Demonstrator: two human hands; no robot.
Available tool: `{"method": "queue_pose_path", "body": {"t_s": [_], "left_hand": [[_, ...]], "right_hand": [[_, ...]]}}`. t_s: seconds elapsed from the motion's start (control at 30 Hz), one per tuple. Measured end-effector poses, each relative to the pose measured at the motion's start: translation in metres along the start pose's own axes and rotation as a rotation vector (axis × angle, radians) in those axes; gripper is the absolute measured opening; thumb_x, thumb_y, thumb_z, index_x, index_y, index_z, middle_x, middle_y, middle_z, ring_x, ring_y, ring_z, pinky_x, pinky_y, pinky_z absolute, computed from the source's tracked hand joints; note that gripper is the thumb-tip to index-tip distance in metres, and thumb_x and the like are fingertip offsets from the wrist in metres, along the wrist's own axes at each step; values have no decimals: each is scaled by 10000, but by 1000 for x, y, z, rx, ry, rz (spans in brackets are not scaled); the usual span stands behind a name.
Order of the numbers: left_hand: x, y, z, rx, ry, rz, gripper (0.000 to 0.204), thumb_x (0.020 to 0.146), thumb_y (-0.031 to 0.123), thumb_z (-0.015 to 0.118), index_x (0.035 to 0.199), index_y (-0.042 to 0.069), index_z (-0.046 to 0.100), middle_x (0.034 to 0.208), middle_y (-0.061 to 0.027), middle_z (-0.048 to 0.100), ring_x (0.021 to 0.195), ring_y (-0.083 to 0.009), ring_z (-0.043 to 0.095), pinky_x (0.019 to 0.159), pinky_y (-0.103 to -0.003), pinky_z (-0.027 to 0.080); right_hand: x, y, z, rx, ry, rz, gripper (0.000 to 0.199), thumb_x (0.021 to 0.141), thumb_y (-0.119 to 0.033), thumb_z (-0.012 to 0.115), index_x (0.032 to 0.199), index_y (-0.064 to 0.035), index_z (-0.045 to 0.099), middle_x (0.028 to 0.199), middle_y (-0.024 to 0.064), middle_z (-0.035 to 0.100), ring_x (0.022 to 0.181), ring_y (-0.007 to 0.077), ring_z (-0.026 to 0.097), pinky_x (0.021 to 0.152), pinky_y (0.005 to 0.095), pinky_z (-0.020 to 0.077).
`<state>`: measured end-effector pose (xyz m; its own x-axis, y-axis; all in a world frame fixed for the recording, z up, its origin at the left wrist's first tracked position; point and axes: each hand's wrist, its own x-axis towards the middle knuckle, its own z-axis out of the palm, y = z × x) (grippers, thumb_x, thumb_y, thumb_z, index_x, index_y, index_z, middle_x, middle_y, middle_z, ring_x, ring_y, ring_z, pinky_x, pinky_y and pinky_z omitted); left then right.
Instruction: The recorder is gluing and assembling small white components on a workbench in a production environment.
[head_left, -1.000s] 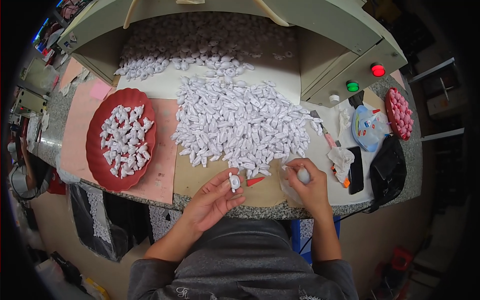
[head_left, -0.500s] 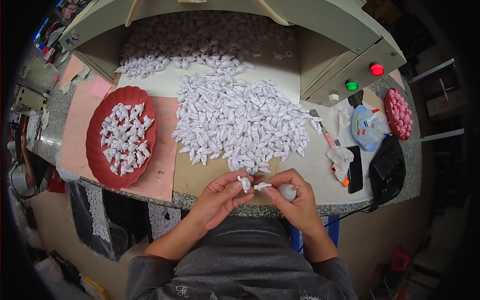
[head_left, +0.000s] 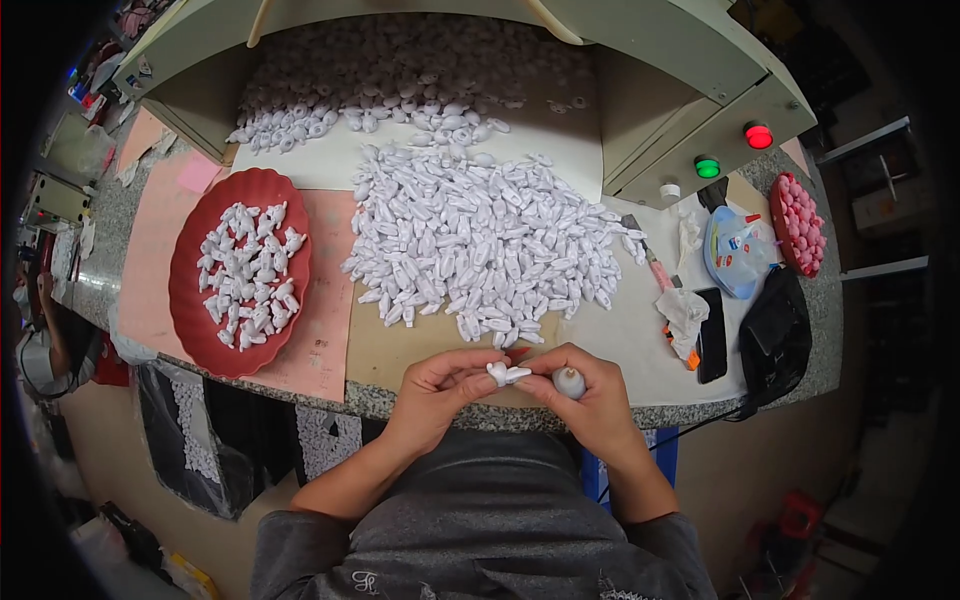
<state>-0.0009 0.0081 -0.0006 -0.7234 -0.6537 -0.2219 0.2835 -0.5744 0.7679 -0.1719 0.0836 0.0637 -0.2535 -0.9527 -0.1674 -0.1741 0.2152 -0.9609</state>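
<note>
Near the front edge of the table my two hands meet over a pair of small white plastic parts. My left hand [head_left: 432, 398] pinches a rounded white part [head_left: 495, 371] between thumb and fingers. A slim white part [head_left: 517, 374] is pinched by my right hand [head_left: 596, 408], its end touching the rounded one. The same right hand also keeps a small grey-white squeeze bottle [head_left: 569, 381] in its curled fingers, its tip pointing up. Just beyond my hands spreads a pile of slim white parts [head_left: 480, 240].
A scalloped red tray [head_left: 186, 325] with several white figures stands at left. Rounded white parts [head_left: 400, 85] fill the grey booth [head_left: 690, 150]. At right lie a knife-like tool [head_left: 660, 275], crumpled tissue [head_left: 684, 315], a phone [head_left: 711, 336], a black pouch [head_left: 780, 325] and a bowl of pink pieces [head_left: 798, 228].
The two white parts, held apart before, now touch end to end as my hands have come together. The bottle in my right hand has tilted from sideways to tip up.
</note>
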Motion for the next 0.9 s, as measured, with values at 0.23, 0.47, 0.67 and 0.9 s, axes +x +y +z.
{"method": "queue_pose_path", "body": {"t_s": [0.23, 0.47, 0.67, 0.9], "left_hand": [[2, -2, -7, 70, 43, -117, 233, 843, -2, 585, 1074, -24, 607, 1038, -152, 630, 952, -214, 618, 835, -325, 519], [1, -1, -10, 127, 36, -145, 219, 829, -12, 602, 1045, -39, 620, 999, -148, 646, 918, -196, 625, 816, -304, 514], [4, 1, -10, 150, 11, -183, 218, 824, -11, 609, 1038, -47, 620, 1003, -154, 644, 912, -199, 628, 819, -310, 513], [5, 1, -13, 103, -28, -203, 231, 839, -18, 592, 1068, -29, 618, 1024, -109, 639, 920, -150, 607, 830, -271, 499]], "right_hand": [[-2, 4, 2, -89, -21, -9, 105, 804, -40, 661, 894, 4, 628, 787, 27, 641, 734, 53, 555, 647, 218, 448], [-3, 7, 0, -133, -41, -82, 114, 799, -42, 662, 899, -2, 624, 783, 55, 641, 710, 78, 575, 620, 233, 451], [-2, 15, -5, -191, -59, -179, 136, 780, -41, 678, 902, -19, 622, 799, 86, 637, 697, 151, 613, 615, 262, 467], [0, 16, -6, -194, -93, -208, 191, 762, -33, 675, 939, -44, 604, 816, 105, 618, 738, 252, 610, 642, 323, 470]]}}
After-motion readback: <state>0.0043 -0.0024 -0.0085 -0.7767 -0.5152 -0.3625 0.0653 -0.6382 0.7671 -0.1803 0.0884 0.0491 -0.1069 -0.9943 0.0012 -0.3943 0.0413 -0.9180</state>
